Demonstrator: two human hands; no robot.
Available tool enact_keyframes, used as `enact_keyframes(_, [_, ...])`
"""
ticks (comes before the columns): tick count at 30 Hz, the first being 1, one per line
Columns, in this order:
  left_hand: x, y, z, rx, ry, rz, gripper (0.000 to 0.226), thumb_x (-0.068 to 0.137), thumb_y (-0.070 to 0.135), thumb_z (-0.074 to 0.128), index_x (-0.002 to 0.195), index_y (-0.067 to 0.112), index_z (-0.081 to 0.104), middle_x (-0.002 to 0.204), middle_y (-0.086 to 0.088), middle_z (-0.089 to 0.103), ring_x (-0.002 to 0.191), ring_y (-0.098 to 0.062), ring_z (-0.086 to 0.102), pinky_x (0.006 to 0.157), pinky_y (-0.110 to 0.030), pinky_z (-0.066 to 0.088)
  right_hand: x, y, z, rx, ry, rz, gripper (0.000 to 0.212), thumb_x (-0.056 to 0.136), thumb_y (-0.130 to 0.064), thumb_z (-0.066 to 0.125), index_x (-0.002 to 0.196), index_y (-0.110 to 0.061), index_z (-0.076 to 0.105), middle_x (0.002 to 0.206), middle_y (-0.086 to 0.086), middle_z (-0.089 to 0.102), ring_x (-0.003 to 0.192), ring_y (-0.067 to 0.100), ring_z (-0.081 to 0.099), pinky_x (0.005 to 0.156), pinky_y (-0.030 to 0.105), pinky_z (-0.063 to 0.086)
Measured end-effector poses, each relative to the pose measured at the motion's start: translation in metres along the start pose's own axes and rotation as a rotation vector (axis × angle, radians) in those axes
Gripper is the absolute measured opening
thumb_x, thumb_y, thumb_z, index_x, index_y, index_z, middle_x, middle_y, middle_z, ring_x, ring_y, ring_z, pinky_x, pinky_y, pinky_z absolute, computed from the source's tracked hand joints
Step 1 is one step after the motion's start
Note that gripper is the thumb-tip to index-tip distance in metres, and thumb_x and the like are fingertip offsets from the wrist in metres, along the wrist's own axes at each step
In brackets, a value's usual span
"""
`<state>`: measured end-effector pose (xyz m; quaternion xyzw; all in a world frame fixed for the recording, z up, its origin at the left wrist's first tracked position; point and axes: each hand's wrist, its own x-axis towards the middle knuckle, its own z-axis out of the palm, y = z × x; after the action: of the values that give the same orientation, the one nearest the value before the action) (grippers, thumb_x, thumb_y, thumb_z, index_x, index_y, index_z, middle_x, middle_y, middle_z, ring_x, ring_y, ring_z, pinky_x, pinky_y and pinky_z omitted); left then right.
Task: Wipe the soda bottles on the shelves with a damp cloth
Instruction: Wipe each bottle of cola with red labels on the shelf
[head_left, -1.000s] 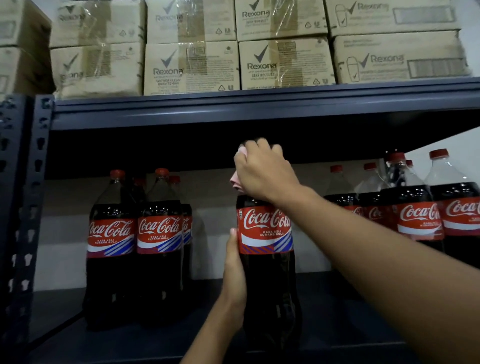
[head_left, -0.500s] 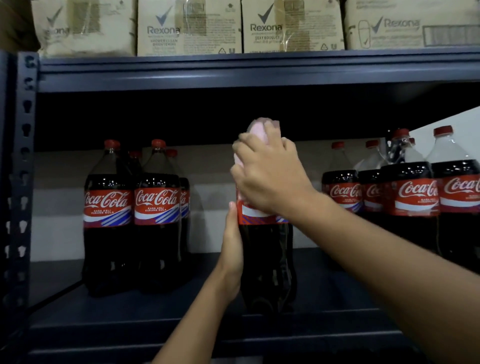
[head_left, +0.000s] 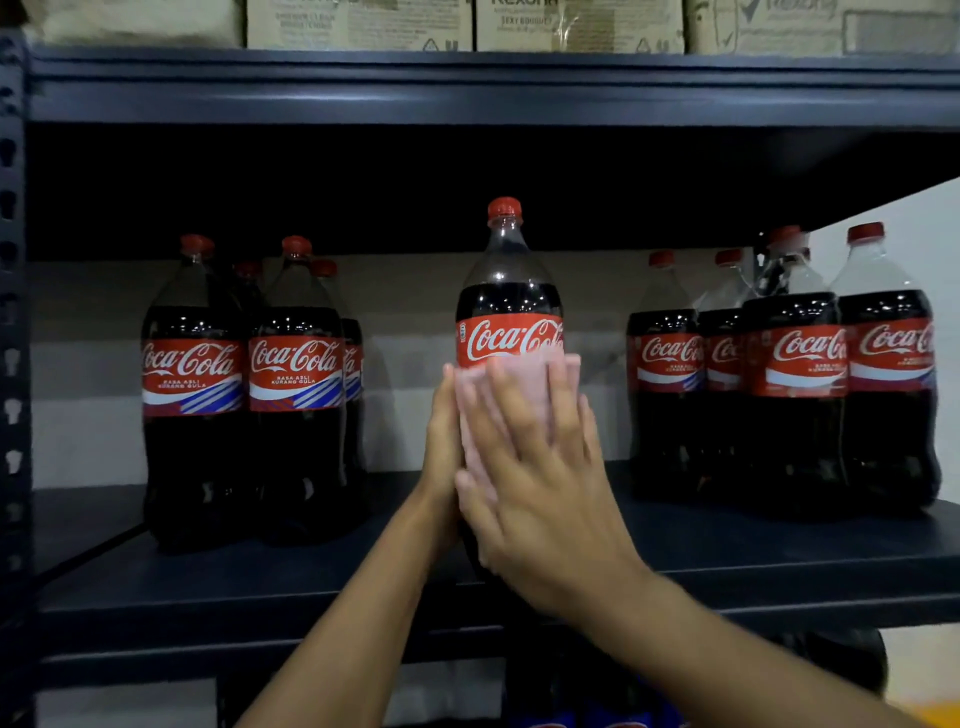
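a dark blue-grey metal shelf (head_left: 208, 587) runs under both wrists, with a beam (head_left: 467, 88) of the same metal high above the hands and a punched upright post (head_left: 10, 312) far off to the left of the left hand. behind the hands the wall (head_left: 88, 395) is pale and plain. above the beam sit brown cardboard boxes (head_left: 358, 23), cut off by the frame; one up and right of the hands reads "sexy bouquet", the rest of the print is too cropped to tell. the soda bottle (head_left: 509, 291) stands upright on the shelf between the two hands, its red cap well above the fingertips and its red label reading "coca-cola" just above them. the right hand (head_left: 540, 509), blurred, lies flat with fingers straight and spread, pressing a pink cloth (head_left: 519, 374) against the bottle's front. the left hand (head_left: 444, 447) is laid against the bottle's left side; whether its fingers curl round the back cannot be told. left of the left hand stand more bottles (head_left: 192, 389) labelled "coca-cola, rasa asli kurang gula"; right of the right hand a tighter group of bottles (head_left: 795, 389) carries the same red label.
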<state>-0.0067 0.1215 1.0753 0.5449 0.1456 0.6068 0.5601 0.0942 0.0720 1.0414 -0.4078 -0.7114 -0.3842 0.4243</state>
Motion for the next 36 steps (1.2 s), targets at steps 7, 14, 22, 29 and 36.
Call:
enact_keyframes(7, [-0.003,0.014,-0.003,0.104,0.041,-0.077,0.064,0.109,0.056,0.032,0.123,0.011,0.076,0.119,-0.016,0.077,0.099,-0.025,0.077,0.084,-0.038,0.064,0.135,0.040,-0.041,0.433,-0.043,0.302,0.077,0.096,-0.052,0.041,0.163,-0.027,0.016,0.169,-0.002,0.019,0.151,0.029,0.025,0.120,0.056,0.025])
enact_keyframes(14, [-0.024,0.023,0.007,0.208,0.164,-0.064,0.080,0.105,0.070,0.024,0.105,0.019,0.085,0.106,-0.014,0.081,0.091,-0.024,0.079,0.081,-0.038,0.063,0.122,0.034,-0.039,0.414,0.012,0.209,0.066,0.100,-0.040,0.038,0.163,-0.028,0.024,0.172,-0.003,0.015,0.156,0.022,0.016,0.123,0.047,0.016])
enact_keyframes(22, [-0.014,0.014,0.003,0.134,0.138,0.071,0.061,0.112,0.050,0.023,0.116,0.015,0.074,0.107,-0.009,0.081,0.100,-0.017,0.078,0.091,-0.032,0.060,0.007,-0.003,0.003,0.157,0.069,-0.010,0.066,0.103,-0.031,0.039,0.163,-0.013,0.020,0.171,0.016,0.011,0.159,0.034,0.001,0.126,0.057,0.012])
enact_keyframes(29, [-0.015,0.018,-0.013,0.139,0.073,-0.063,0.067,0.101,0.059,0.033,0.099,0.015,0.084,0.102,-0.009,0.080,0.090,-0.016,0.078,0.075,-0.028,0.064,-0.004,-0.001,0.011,0.161,0.131,-0.159,0.060,0.099,-0.029,0.045,0.156,-0.011,0.040,0.165,0.015,0.031,0.156,0.034,0.016,0.122,0.056,0.022])
enact_keyframes(36, [-0.013,0.033,-0.010,0.271,0.100,-0.177,0.060,0.095,0.061,0.052,0.122,0.014,0.078,0.119,-0.014,0.078,0.100,-0.023,0.076,0.085,-0.039,0.061,0.125,0.024,-0.030,0.342,0.042,0.239,0.064,0.099,-0.042,0.033,0.162,-0.031,0.027,0.173,-0.002,0.005,0.158,0.027,-0.001,0.126,0.049,0.008])
